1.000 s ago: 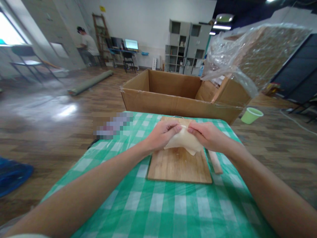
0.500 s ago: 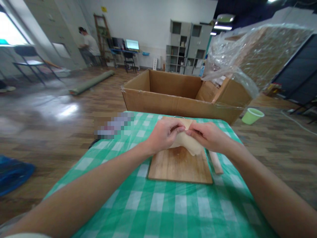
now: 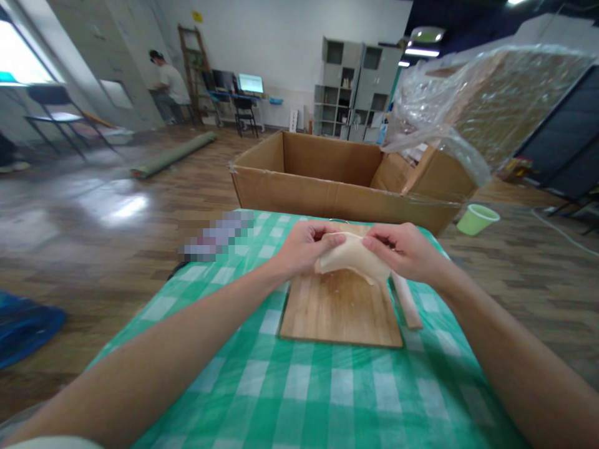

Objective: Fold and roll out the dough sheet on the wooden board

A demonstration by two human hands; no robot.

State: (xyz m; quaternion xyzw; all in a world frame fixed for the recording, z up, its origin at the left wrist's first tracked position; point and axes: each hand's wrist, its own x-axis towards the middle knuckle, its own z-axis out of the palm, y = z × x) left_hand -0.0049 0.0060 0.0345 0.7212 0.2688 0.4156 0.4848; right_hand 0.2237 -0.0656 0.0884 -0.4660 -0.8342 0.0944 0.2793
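Parts of the dough (image 3: pixel 354 257) lay hidden under the left hand (image 3: pixel 305 245) and the right hand (image 3: pixel 405 251). Dough and hands covered much of the board's (image 3: pixel 341 315) far end; the right hand hid the stick's (image 3: pixel 408 304) far tip. A pixelated patch (image 3: pixel 216 238) masked the desk's (image 3: pixel 322 393) far-left corner. The view's left edge cut off a blue sheet (image 3: pixel 28 327). The screen (image 3: pixel 251 83) was too small to read.

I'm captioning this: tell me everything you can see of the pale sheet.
The pale sheet is cream-coloured, thin and floppy, with a smooth-looking surface; it may be dough, but the picture can't settle that. The left hand and right hand pinch its upper edge between thumbs and fingers. From there it hangs in a curve, its lower edge uneven, over the far part of the wooden board. Whether it touches the board is unclear.
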